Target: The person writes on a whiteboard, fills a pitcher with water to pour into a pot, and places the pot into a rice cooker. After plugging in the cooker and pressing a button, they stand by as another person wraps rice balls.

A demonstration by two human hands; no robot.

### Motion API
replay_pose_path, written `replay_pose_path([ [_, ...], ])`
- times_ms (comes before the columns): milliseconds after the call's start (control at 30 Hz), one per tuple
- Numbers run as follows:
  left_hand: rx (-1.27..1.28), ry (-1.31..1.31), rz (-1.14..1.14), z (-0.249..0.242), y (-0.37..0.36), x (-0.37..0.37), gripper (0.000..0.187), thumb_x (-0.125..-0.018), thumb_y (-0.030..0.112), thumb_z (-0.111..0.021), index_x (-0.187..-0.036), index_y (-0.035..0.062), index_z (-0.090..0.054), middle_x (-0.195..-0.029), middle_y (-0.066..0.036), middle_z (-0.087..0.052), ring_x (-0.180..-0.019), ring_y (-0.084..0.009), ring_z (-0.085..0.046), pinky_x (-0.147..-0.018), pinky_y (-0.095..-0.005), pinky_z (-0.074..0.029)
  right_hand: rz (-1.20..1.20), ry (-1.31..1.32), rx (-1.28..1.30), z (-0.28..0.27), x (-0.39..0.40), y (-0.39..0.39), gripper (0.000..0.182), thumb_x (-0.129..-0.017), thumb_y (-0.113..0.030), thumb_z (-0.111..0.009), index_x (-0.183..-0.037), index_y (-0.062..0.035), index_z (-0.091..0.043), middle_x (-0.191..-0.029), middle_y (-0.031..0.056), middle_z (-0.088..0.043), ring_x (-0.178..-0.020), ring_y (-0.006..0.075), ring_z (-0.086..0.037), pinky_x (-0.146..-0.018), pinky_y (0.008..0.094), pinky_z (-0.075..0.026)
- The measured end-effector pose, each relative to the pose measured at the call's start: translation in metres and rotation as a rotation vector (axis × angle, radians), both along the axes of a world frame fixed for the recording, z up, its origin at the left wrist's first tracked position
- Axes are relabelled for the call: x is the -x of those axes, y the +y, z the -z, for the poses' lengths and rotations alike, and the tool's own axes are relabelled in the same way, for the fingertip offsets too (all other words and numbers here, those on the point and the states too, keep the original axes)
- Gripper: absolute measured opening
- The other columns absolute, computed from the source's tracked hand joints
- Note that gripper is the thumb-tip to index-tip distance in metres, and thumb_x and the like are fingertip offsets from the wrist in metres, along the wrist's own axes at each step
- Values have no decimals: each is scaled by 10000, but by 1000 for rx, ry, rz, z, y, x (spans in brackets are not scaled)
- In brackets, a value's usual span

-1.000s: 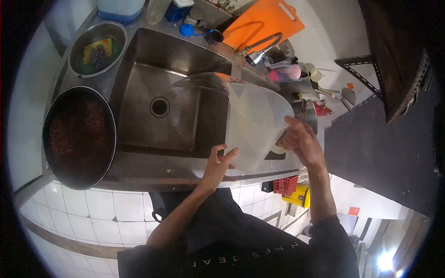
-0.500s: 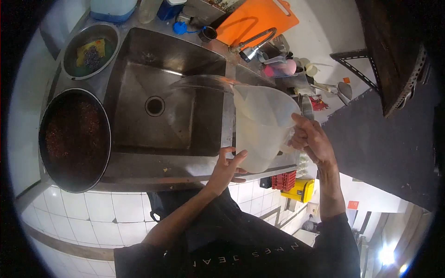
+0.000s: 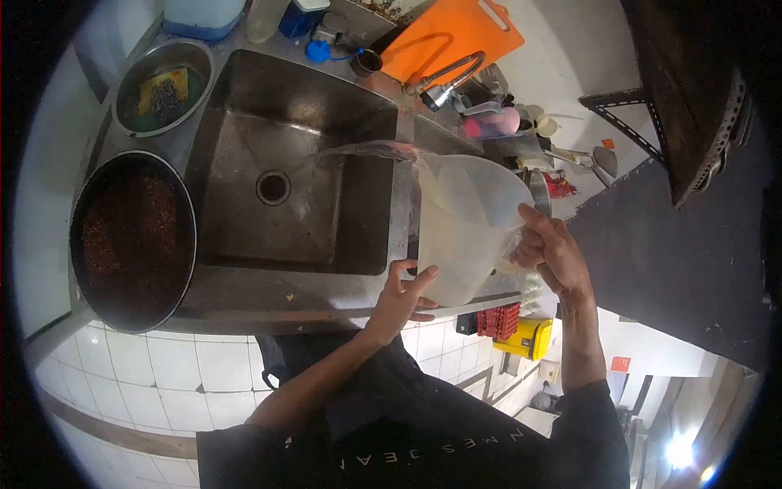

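A large translucent plastic jug [image 3: 464,236] is tipped over the right side of the metal sink [image 3: 244,224]. Clear water [image 3: 366,152] streams from its mouth into the basin. My right hand [image 3: 552,251] is closed around the jug's handle. Against the bottom part of the jug, my left hand [image 3: 397,308] steadies it with thumb and fingers spread around the base edge. Some of the left fingertips are hidden behind the jug. A round drain [image 3: 273,187] shows in the sink floor.
Left of the sink stand a big dark pan [image 3: 134,244] and a steel bowl [image 3: 195,102] with a sponge [image 3: 155,94]. A faucet [image 3: 440,94], an orange cutting board [image 3: 448,41] and several utensils line the back. A metal shelf bracket [image 3: 623,118] juts out at upper right.
The stream of water has become shorter and falls nearer the jug. The jug has shifted slightly right in view, with both hands still on it.
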State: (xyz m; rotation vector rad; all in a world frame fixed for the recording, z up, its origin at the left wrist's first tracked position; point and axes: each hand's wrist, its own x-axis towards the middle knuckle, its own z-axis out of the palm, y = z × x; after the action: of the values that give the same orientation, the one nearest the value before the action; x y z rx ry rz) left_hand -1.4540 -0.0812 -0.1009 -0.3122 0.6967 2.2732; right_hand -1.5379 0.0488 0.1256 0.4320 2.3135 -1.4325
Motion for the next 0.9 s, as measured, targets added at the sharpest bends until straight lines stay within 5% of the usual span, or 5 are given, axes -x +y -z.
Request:
replay_pose_path([
  [300, 38, 50, -10, -1, 2, -1, 762, -898, 473, -700, -1354, 19, -293, -1127, -246, -575, -959, -310, -668, -728, -454, -624, 15, 41, -91, -7, -9, -5, 366, -1019, -298, -536, -701, -122, -498, -557, -34, -361, -482, 98, -372, -527, 290, -382],
  [400, 182, 110, -55, -10, -9, 9, 807, -877, 454, -731, -1391, 6, -299, -1106, -224, -575, -950, -298, -668, -735, -463, -622, 74, 135, 64, 6, -22, 22, 308, -1012, -318, -532, -791, -103, -541, -563, -35, -363, -487, 99, -384, -535, 295, -387],
  [500, 323, 217, -129, -18, -22, 24, 849, -833, 439, -785, -1407, -10, -351, -1113, -224, -578, -917, -263, -676, -714, -389, -611, 133, 297, 68, 16, -38, 24, 300, -989, -361, -546, -883, -83, -579, -566, -40, -375, -504, 94, -379, -550, 288, -387],
  [600, 439, 439, -134, -27, -37, 45, 814, -858, 444, -753, -1400, -2, -342, -1155, -247, -520, -1054, -322, -637, -653, -386, -644, 422, 409, 103, 21, -45, 18, 340, -964, -396, -557, -923, -61, -599, -570, -41, -414, -522, 90, -388, -579, 278, -404],
  [900, 344, 433, -93, -66, -57, 66, 864, -824, 506, -768, -1361, -52, -385, -1148, -251, -543, -935, -282, -683, -596, -353, -623, 220, 462, 93, -30, -31, -3, 333, -973, -370, -562, -786, -94, -558, -502, -53, -347, -460, 88, -372, -605, 268, -435],
])
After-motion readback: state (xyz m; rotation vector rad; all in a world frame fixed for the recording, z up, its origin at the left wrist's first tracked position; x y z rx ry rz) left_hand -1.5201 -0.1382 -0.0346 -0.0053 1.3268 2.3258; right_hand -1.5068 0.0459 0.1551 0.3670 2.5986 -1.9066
